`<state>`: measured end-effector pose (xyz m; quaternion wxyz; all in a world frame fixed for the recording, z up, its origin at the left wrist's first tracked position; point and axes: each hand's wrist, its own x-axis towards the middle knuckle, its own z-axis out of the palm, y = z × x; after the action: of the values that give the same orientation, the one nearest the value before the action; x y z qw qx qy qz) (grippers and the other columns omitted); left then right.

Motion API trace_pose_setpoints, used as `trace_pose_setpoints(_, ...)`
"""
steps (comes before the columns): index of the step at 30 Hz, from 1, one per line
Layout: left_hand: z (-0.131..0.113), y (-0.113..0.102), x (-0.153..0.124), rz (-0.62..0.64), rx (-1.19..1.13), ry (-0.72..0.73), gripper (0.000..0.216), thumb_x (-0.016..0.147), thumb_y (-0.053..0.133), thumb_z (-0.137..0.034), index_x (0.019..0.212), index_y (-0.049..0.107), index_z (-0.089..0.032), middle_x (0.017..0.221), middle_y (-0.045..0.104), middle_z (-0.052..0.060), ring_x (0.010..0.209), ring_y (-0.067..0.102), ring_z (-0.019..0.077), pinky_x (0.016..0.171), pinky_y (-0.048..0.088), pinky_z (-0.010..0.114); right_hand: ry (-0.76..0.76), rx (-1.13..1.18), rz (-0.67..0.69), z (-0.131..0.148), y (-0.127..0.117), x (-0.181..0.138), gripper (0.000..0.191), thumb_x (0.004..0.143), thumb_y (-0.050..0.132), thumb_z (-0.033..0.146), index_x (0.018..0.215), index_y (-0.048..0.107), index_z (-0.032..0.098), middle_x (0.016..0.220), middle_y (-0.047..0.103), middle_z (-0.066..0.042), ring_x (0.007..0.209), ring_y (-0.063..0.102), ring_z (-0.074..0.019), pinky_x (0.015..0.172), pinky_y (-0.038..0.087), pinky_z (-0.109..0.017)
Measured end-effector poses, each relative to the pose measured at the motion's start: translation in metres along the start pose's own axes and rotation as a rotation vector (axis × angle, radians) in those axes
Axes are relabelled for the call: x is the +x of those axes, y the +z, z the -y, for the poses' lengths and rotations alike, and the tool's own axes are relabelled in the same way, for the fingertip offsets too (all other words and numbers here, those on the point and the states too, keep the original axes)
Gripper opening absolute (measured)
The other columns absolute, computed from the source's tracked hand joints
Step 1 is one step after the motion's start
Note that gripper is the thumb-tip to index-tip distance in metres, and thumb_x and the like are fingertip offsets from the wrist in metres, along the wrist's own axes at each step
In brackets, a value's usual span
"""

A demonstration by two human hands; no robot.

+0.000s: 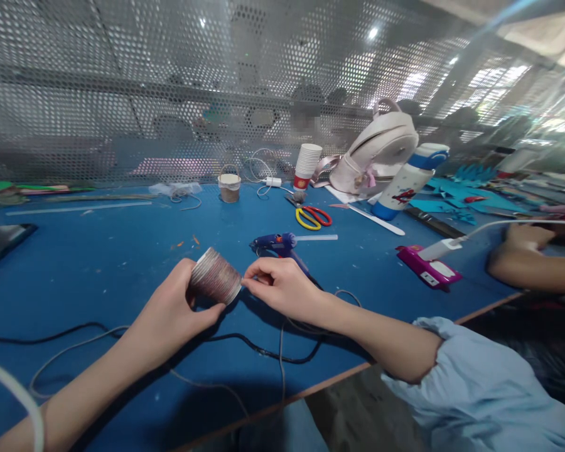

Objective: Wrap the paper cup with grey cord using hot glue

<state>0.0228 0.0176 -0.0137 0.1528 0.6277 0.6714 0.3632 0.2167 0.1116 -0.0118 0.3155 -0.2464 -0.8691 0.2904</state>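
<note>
Tilted on its side above the table, a paper cup [215,277] wrapped round with greyish-red cord is gripped in my left hand [172,307], fingers behind it and thumb along its lower edge. My right hand [285,289] pinches with thumb and forefinger at the cup's right-hand rim; what lies between the fingertips is too small to make out. Thin grey cord [282,361] trails over the table below my right hand. Just beyond that hand lies a blue hot glue gun [275,240] with a clear glue stick [317,238] sticking out of its back.
Scissors [313,217], a small handled cup [229,188], stacked paper cups [307,164], a white knife-shaped strip [376,220], a bottle [407,182] and a backpack [379,150] stand or lie farther back. A purple power strip [426,267] sits right, near another person's arm [537,263]. Black cable [258,348] crosses the front.
</note>
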Motion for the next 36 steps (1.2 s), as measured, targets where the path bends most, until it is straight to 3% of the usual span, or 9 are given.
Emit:
trace_pose_setpoints(11,0.002,-0.003,-0.002,0.029,-0.019,0.073,0.023,0.075,0.067,-0.038,0.082,0.05,-0.024,0.074,0.048,-0.005,0.063,0.047,0.0158,0.057,0.039,0.029,0.108,0.062,0.053,0.004,-0.002,0.001,0.01,0.083,0.067,0.009,0.074,0.067,0.013,0.055,0.042,0.009,0.052,0.037,-0.0055,0.057,0.031,-0.021)
trace_pose_setpoints(16,0.003,-0.007,-0.002,0.063,-0.085,0.088,0.024,0.082,0.062,-0.043,0.088,0.053,-0.022,0.081,0.049,-0.003,0.07,0.051,0.0174,0.064,0.043,0.032,0.185,0.112,0.086,0.006,-0.004,0.002,0.012,0.085,0.068,0.014,0.073,0.066,0.013,0.055,0.043,0.009,0.052,0.037,-0.0054,0.055,0.031,-0.021)
trace_pose_setpoints(23,0.005,-0.012,0.001,0.042,-0.147,0.068,0.028,0.088,0.056,-0.051,0.082,0.058,-0.023,0.076,0.053,-0.002,0.068,0.051,0.018,0.063,0.042,0.031,0.284,0.286,0.153,0.01,-0.007,0.002,0.013,0.084,0.068,0.021,0.074,0.064,0.015,0.056,0.044,0.008,0.054,0.038,-0.0066,0.053,0.032,-0.022)
trace_pose_setpoints(29,0.008,-0.015,0.003,0.016,-0.141,0.049,0.028,0.086,0.056,-0.051,0.08,0.06,-0.023,0.077,0.055,-0.002,0.07,0.053,0.0187,0.065,0.043,0.031,0.361,0.482,0.186,0.011,-0.005,0.004,0.013,0.08,0.072,0.024,0.083,0.062,0.015,0.066,0.053,0.006,0.059,0.044,-0.0074,0.057,0.036,-0.022)
trace_pose_setpoints(32,0.006,-0.017,0.003,0.002,-0.111,0.054,0.027,0.083,0.059,-0.051,0.084,0.061,-0.023,0.081,0.055,-0.001,0.072,0.054,0.0194,0.067,0.044,0.032,0.421,0.559,0.2,0.01,-0.004,0.005,0.022,0.078,0.075,0.023,0.094,0.063,0.015,0.083,0.062,0.002,0.06,0.043,-0.0058,0.056,0.036,-0.021)
trace_pose_setpoints(36,0.004,-0.017,0.004,0.001,-0.093,0.095,0.023,0.079,0.062,-0.046,0.079,0.059,-0.024,0.089,0.058,0.002,0.08,0.058,0.0221,0.073,0.049,0.035,0.547,0.683,0.314,0.011,-0.001,0.008,0.026,0.08,0.072,0.022,0.104,0.064,0.014,0.096,0.067,-0.004,0.071,0.053,-0.0088,0.054,0.037,-0.02)
